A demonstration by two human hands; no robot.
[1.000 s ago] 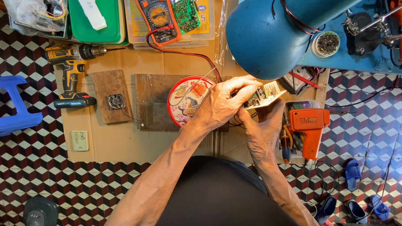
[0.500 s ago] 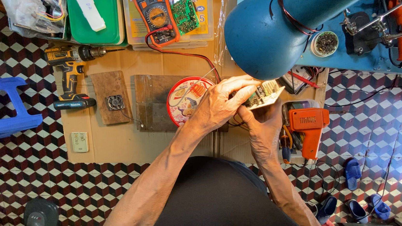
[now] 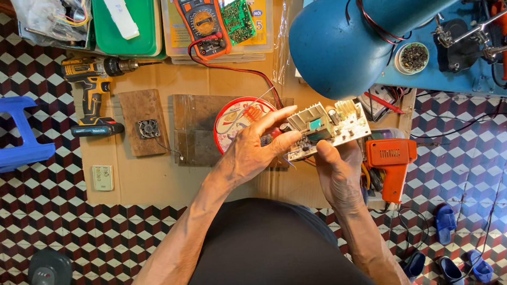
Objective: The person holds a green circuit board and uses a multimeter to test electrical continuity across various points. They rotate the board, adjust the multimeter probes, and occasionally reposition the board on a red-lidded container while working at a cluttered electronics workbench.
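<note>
While both hands meet over the cardboard-covered bench (image 3: 147, 182), we note a white circuit board (image 3: 332, 129) held up between them, component side facing us, presumably so the parts can be read from above. Our right hand (image 3: 339, 175) supports the board from below, thumb pressed on its near edge; this looks like the carrying grip. Our left hand (image 3: 254, 151) lies across the board's left end, fingers stretched flat over it and closed against it, steadying rather than pinching. Whether a tool sits under those fingers we cannot tell.

Behind the left hand lies a round red-and-white tin (image 3: 233, 123) on a dark wooden plate (image 3: 195, 135), close by and probably kept there for small parts. An orange soldering gun (image 3: 389, 161) rests just beside the right wrist, within easy reach. An orange multimeter (image 3: 199, 16) with red lead, a green circuit board (image 3: 238, 18) and a yellow cordless drill (image 3: 93, 92) sit further back, well apart from the hands. A large blue lamp hood (image 3: 365, 25) hangs over the bench's right side.
</note>
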